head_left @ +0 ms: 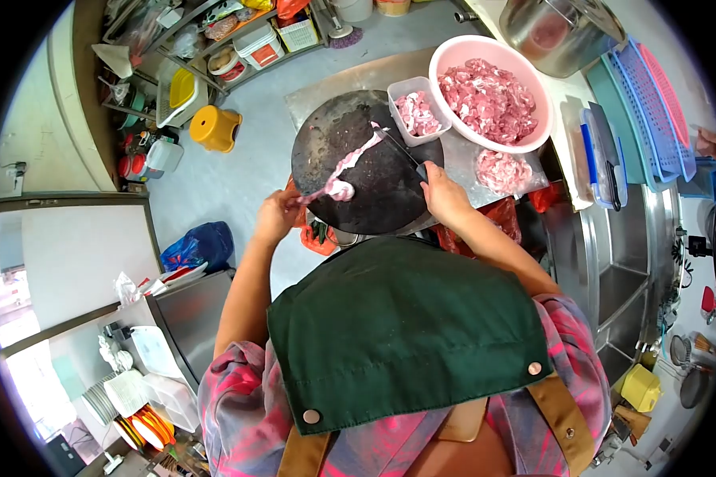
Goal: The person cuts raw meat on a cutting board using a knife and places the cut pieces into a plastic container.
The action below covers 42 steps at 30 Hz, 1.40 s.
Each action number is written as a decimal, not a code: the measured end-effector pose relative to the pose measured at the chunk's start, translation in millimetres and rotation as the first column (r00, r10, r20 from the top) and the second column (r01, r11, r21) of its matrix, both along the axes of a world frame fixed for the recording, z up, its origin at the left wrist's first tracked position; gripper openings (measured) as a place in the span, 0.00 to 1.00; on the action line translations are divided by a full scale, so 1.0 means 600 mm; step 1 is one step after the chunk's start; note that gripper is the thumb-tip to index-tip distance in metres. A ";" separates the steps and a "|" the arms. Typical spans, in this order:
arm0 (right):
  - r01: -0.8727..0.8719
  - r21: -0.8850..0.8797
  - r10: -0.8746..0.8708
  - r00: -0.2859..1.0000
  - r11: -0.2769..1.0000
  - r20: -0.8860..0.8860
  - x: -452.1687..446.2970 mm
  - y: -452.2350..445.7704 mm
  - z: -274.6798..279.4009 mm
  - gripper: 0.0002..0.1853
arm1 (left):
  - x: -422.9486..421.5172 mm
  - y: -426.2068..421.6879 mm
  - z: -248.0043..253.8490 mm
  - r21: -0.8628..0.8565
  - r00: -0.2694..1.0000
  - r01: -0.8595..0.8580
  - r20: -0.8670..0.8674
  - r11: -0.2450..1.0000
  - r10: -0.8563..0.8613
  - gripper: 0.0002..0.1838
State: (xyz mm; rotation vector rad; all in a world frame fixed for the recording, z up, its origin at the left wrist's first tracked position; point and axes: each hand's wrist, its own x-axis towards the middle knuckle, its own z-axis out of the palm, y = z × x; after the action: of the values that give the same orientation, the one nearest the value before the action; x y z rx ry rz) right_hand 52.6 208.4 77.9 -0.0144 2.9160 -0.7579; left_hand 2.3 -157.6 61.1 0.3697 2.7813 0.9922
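A long strip of raw meat (348, 161) stretches across the round dark chopping board (374, 207). Its near left end is pinched in my left hand (278, 215), just past the board's left edge. My right hand (447, 195) grips a knife (402, 151) by its dark handle at the board's right side. The blade points up and left, its tip at the strip's far end. A pale lump of meat (340, 190) lies beside the strip near my left hand. Whether the blade touches the meat is too small to tell.
A pink basin (546, 103) of cut meat and a clear square tub (402, 92) with meat pieces stand at the board's upper right. More meat (503, 171) lies on a plastic bag. A yellow stool (215, 129) stands on the floor at left; steel sinks (619, 290) are at right.
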 end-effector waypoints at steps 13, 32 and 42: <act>-0.016 -0.058 0.019 0.998 0.998 0.053 0.018 -0.001 0.031 0.22 | 0.033 -0.116 0.223 -0.028 0.929 -0.094 -0.362 0.995 0.078 0.13; 0.123 -0.300 -0.121 0.992 0.946 0.024 0.074 0.042 0.049 0.25 | -0.046 0.231 -0.022 -0.177 0.998 0.065 -0.016 0.982 -0.068 0.26; -0.164 -0.179 0.179 0.981 0.970 0.070 0.014 -0.001 0.081 0.24 | -0.035 0.147 -0.040 -0.358 0.933 0.309 -0.067 0.881 -0.354 0.08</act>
State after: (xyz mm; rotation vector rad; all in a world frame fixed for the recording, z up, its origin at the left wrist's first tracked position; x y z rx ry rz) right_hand 61.2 207.5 126.7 -0.2416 2.7163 -0.9523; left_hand -18.4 -69.3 37.0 0.8481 2.7917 0.4078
